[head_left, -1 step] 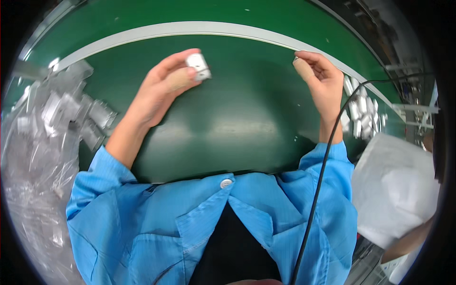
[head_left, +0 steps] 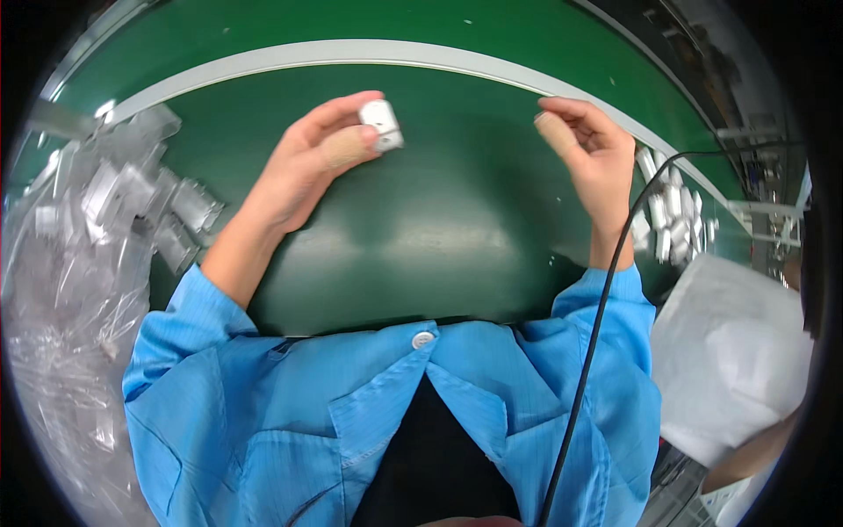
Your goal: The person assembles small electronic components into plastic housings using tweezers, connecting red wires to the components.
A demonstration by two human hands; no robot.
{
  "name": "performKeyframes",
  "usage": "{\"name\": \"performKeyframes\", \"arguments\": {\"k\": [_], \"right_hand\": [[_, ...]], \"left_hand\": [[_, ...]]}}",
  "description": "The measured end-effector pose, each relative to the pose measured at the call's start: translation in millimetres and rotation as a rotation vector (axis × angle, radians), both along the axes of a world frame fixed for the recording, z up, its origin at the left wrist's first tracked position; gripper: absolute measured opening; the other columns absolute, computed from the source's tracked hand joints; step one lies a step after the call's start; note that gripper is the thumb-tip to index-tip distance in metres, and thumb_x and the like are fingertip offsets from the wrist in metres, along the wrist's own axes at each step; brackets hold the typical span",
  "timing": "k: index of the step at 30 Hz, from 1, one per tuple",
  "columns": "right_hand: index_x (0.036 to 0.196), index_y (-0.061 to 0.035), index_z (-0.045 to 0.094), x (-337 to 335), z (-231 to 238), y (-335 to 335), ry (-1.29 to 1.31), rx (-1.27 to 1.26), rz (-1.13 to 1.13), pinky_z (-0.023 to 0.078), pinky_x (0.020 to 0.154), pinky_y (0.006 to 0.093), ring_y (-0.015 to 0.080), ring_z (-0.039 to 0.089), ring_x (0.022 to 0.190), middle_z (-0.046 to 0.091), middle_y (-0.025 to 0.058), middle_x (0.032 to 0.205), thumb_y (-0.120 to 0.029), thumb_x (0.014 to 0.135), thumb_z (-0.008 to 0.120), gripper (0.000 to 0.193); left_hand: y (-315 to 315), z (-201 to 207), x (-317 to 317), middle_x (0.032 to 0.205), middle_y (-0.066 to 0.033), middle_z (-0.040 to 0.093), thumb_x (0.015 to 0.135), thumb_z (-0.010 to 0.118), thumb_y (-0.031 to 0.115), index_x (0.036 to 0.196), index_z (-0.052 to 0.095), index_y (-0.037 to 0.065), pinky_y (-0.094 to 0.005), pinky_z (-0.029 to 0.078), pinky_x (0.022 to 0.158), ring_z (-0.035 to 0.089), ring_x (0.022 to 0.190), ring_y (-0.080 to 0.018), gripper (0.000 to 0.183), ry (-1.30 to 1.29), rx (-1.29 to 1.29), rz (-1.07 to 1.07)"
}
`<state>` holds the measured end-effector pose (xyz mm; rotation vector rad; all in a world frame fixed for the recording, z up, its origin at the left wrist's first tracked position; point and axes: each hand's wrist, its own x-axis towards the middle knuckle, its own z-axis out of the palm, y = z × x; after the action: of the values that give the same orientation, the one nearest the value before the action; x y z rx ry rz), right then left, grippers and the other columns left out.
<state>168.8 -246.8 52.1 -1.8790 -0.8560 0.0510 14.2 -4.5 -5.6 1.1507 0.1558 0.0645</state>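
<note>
My left hand [head_left: 307, 156] pinches a small white block-shaped part [head_left: 380, 124] between thumb and fingertips, above the green tabletop [head_left: 413, 237]. The part has rounded corners, a few dark marks on its face and a seam across its lower end. Over to the right, my right hand [head_left: 597, 154] is raised near the pale strip, its fingers curled and the thumb tip close to the index fingertip. Anything between those tips is too small to make out. Beside the right wrist lies a group of several white parts [head_left: 674, 211].
Several clear plastic pieces [head_left: 123, 193] are heaped at the left, with a clear plastic bag [head_left: 75, 325] nearer me. A pale strip [head_left: 369, 53] curves across the far side. A black cable [head_left: 590, 351] passes over my right sleeve. A white bag [head_left: 738, 351] is at the lower right.
My left hand and the white part appear slightly farther right. The thumb and index tip of my right hand look a little farther apart.
</note>
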Motion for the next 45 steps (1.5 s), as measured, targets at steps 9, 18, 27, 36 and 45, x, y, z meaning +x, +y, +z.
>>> {"name": "performKeyframes", "arguments": {"k": [9, 18, 27, 36, 45], "right_hand": [[0.089, -0.0034, 0.068, -29, 12, 54, -0.254, -0.110, 0.245, 0.050, 0.065, 0.0247, 0.0167, 0.064, 0.074, 0.067, 0.0078, 0.084, -0.007, 0.077, 0.066, 0.012], [0.095, -0.0056, 0.067, 132, 19, -102, -0.415, -0.597, -0.576, 0.049, 0.072, 0.0319, 0.0210, 0.063, 0.080, 0.067, 0.0118, 0.086, -0.021, 0.080, 0.061, 0.023], [0.107, -0.0059, 0.062, 241, 24, -410, -0.317, -1.465, -1.144, 0.047, 0.089, 0.0445, 0.0373, 0.056, 0.107, 0.060, 0.0201, 0.112, -0.012, 0.080, 0.047, 0.031], [0.110, -0.0103, 0.063, 285, -21, -587, 0.273, -1.834, -1.190, 0.046, 0.090, 0.0477, 0.0352, 0.054, 0.112, 0.058, 0.0136, 0.120, -0.013, 0.076, 0.059, 0.035], [0.090, 0.0101, 0.061, 271, -56, -619, 0.089, -1.133, -1.285, 0.044, 0.055, 0.0440, 0.0283, 0.056, 0.062, 0.062, 0.0186, 0.071, -0.009, 0.077, 0.050, 0.025]], "left_hand": [[2, 7, -7, 0.114, -0.0102, 0.055, 0.080, 0.069, 0.013, 0.126, 0.050, 0.001, -0.0279, 0.043, 0.089, 0.055, 0.103, -0.0159, 0.051, -0.041, 0.074, 0.028], [25, -6, -21, 0.129, -0.0156, 0.047, 0.082, 0.063, 0.038, 0.133, 0.039, -0.003, -0.0385, 0.038, 0.101, 0.049, 0.118, -0.0276, 0.070, -0.084, 0.071, 0.028], [67, -26, -50, 0.135, -0.0246, 0.036, 0.068, 0.076, 0.045, 0.138, 0.024, -0.007, -0.0386, 0.042, 0.099, 0.047, 0.117, -0.0379, 0.102, 0.020, -0.163, 0.068], [100, -38, -66, 0.144, -0.0200, 0.019, 0.073, 0.074, 0.025, 0.144, 0.007, 0.001, -0.0411, 0.025, 0.111, 0.029, 0.131, -0.0327, 0.100, 0.014, -0.549, 0.176], [78, -14, -60, 0.145, -0.0238, 0.021, 0.078, 0.067, 0.043, 0.146, 0.005, 0.008, -0.0474, 0.039, 0.101, 0.038, 0.124, -0.0430, 0.098, 0.100, -0.475, 0.146]]}}
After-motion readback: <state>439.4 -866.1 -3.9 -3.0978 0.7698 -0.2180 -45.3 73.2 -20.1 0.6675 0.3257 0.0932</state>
